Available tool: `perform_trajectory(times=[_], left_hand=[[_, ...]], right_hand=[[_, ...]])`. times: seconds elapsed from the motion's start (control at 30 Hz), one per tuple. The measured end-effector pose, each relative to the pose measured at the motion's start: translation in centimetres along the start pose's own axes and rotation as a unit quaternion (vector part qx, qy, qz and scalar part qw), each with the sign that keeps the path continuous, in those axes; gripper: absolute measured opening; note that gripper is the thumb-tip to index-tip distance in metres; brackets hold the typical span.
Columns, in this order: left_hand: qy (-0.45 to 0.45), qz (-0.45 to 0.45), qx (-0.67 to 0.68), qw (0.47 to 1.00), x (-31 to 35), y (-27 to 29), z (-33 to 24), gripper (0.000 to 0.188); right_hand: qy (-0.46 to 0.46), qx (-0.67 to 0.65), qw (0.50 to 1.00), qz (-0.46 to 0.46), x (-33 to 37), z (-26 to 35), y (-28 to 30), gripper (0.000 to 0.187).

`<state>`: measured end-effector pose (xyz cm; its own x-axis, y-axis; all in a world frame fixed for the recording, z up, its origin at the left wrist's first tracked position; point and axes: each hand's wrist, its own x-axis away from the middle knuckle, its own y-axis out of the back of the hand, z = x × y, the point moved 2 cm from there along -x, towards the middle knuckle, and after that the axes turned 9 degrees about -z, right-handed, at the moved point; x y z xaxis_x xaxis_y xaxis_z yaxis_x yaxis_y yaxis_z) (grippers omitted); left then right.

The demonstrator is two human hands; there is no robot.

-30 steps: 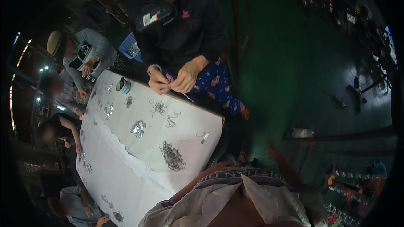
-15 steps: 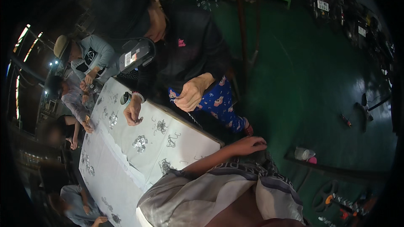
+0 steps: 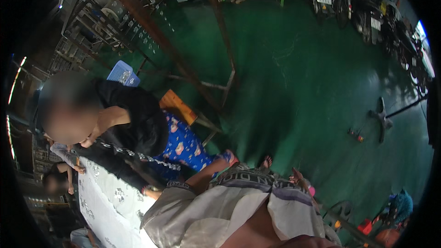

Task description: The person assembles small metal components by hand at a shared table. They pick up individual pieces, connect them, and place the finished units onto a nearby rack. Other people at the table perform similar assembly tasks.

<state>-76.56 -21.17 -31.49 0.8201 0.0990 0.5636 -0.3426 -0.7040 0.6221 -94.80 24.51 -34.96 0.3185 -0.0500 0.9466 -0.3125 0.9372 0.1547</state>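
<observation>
My left forearm [image 3: 202, 181] reaches out from my patterned grey shirt toward the blue flowered trousers of a person seated on the left. My left hand [image 3: 223, 161] is small and blurred beside their knee, so its fingers cannot be read. A bit of skin [image 3: 301, 181] shows past the right side of my shirt hem; whether it is my right hand or a foot is unclear. The seated person holds a string of shiny linked pieces [image 3: 142, 157] that slants down across their lap. Their other hand [image 3: 151, 193] rests at the table edge.
A white-covered table [image 3: 103, 216] bears several small piles of metal pieces [image 3: 119, 195]. An orange wooden stool [image 3: 179, 105], a blue basket [image 3: 123, 73] and rusty posts [image 3: 220, 32] stand beyond. Motorbikes [image 3: 372, 27] line the far right. A metal stand base [image 3: 381, 119] is on the green floor.
My view has swung right and up, showing more floor and less table. My left arm has drawn in. The seated person has leaned left, and the shiny string now stretches across their lap.
</observation>
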Motion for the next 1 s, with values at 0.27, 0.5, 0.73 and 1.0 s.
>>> perform_trajectory(times=[0.27, 0.5, 0.73, 1.0], left_hand=[[0.219, -0.006, 0.250, 0.943, -10.0, 3.3, -2.8, 0.031], [0.175, -0.008, 0.443, 0.879, -29.3, 13.4, -6.8, 0.024], [-0.001, -0.267, 0.106, 0.958, -50.6, 35.4, -16.4, 0.022], [0.062, -0.296, 0.111, 0.947, -62.0, 38.5, -12.2, 0.030]], right_hand=[[0.260, 0.253, 0.932, -0.017, -8.8, 26.0, -2.3, 0.058], [0.140, 0.186, 0.972, 0.031, -9.4, 38.2, -1.1, 0.064], [0.085, 0.184, 0.979, -0.017, -12.1, 54.3, 1.5, 0.066], [0.099, 0.296, 0.950, 0.003, -22.6, 82.2, -2.2, 0.067]])
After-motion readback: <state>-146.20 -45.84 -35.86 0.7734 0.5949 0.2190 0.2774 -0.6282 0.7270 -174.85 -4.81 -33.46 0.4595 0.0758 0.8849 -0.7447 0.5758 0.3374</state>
